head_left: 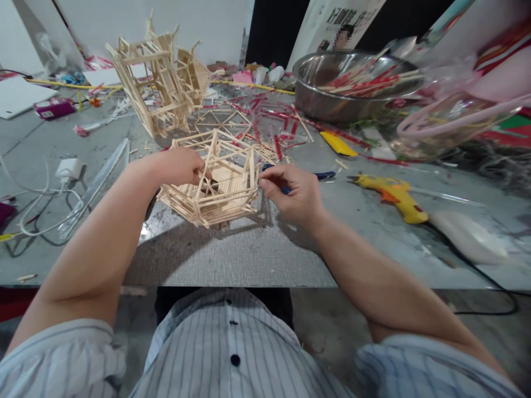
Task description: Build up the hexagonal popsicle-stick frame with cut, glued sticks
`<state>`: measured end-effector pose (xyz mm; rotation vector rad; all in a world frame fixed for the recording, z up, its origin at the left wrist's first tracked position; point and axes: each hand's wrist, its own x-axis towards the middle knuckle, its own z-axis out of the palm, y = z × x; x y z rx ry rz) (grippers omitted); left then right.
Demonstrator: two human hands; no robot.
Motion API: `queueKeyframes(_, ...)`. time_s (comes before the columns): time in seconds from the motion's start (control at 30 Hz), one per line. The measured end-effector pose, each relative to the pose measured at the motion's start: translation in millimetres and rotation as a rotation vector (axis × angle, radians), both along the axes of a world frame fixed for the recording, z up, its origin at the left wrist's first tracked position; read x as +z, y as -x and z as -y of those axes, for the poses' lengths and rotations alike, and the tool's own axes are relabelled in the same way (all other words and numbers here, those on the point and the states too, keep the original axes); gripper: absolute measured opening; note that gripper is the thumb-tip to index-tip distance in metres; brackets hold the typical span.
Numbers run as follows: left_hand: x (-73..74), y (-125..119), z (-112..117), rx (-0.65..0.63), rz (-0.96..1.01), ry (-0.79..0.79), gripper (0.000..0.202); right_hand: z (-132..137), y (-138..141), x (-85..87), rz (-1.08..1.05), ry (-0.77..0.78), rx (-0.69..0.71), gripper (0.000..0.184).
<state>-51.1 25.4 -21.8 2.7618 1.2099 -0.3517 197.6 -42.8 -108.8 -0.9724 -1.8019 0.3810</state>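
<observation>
I see the left hand [178,166] at the wooden stick frame [224,190], its grip clamped on the frame's left wall with the fingers hooked inside. The frame sits tilted over the table [249,254]. Just beside the frame's right edge, the right hand [294,196] has its grip closed round a blue-handled tool [326,176]. Farther right of the frame lies a yellow glue gun [394,196]; behind the frame stands a taller stick tower [157,83].

frame [224,188] mid, glue gun [398,196] rt
</observation>
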Motion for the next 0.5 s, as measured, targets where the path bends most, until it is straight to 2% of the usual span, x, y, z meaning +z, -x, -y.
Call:
queueKeyframes(0.13, -5.6, -13.4, -6.3, -0.002, -0.101, 0.098, 0.04, -2.4, -2.4, -2.7, -0.014, 0.036, 0.008, 0.012)
queueKeyframes(0.4, -8.0, -24.3, -7.2, 0.02, -0.186, 0.098, 0.028, -4.6, -4.6, -5.1, 0.037, 0.061, 0.053, 0.013)
queueKeyframes(0.5, -8.8, -23.6, -9.8, -0.038, -0.186, 0.111, 0.027, -6.3, -5.4, -6.0, 0.053, 0.044, 0.046, 0.014)
